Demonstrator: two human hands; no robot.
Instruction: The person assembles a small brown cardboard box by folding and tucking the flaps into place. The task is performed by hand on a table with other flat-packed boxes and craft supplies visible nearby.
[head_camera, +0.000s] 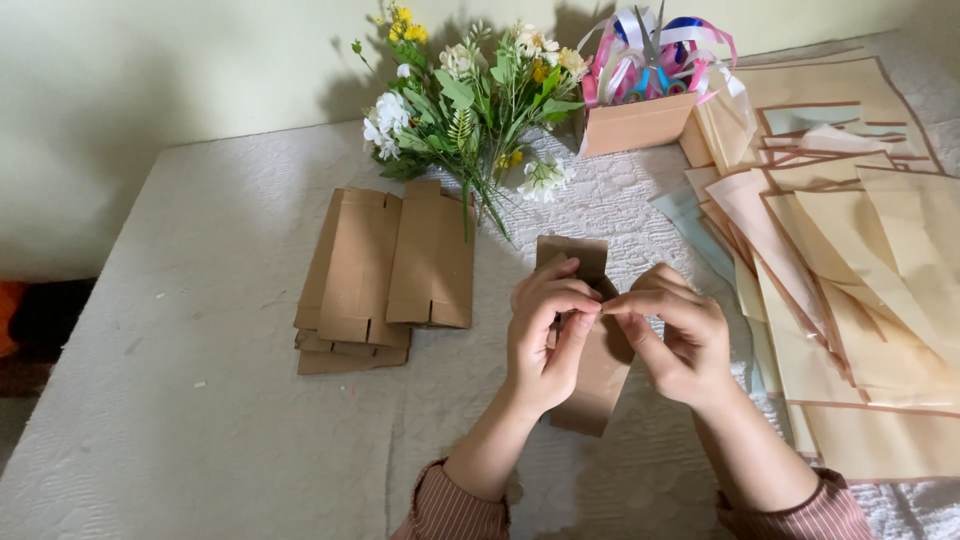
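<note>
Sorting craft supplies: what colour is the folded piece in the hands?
Brown kraft cardboard piece, head view.

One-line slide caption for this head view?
Left hand and right hand pinch a flat brown cardboard piece on the white quilted table, beside stacked folded brown cardboard blanks.

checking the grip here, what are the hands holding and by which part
Both hands hold one flat brown cardboard piece. The left hand and right hand pinch it near its middle, fingertips meeting; the exact edge gripped is hidden by the fingers.
</note>
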